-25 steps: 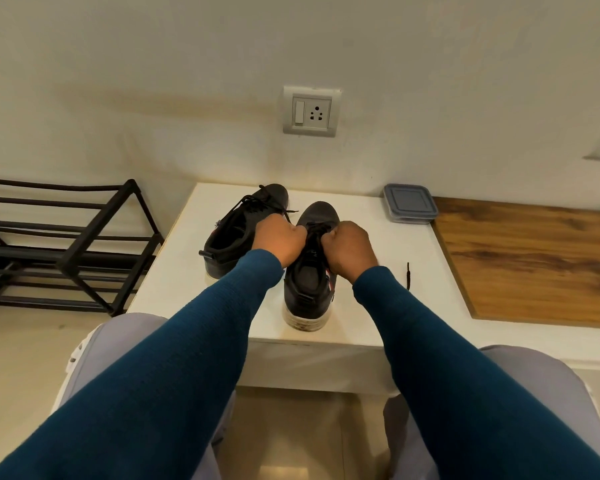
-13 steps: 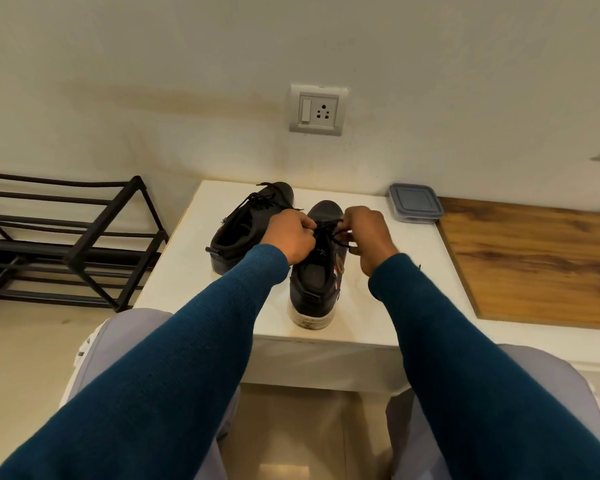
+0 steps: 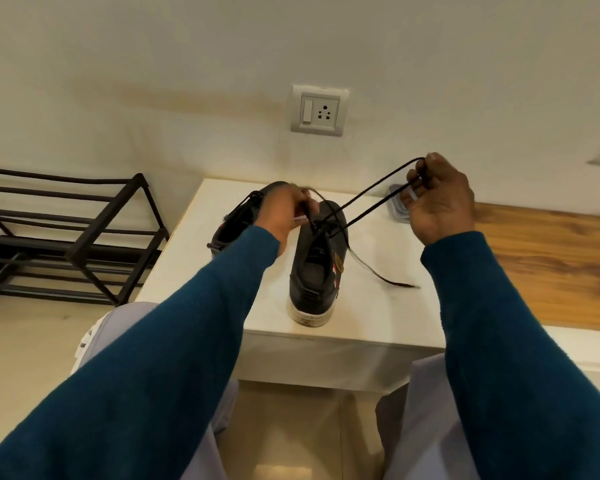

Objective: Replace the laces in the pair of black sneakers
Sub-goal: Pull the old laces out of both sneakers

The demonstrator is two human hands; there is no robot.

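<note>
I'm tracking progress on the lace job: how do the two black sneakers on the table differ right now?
The nearer sneaker has its lace drawn out in a loop that the right hand pinches, the left hand at its eyelets; the farther sneaker looks laced and unworked. The nearer sneaker points its heel at the person by the table edge; the farther sneaker sits back, angled left, partly hidden. Both are black and upright.

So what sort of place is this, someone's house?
Most likely a home, perhaps an entryway: a black metal shoe rack stands by the wall, a wall socket sits above a low white table, and black sneakers rest on it, where the right hand pinches a lace.
</note>
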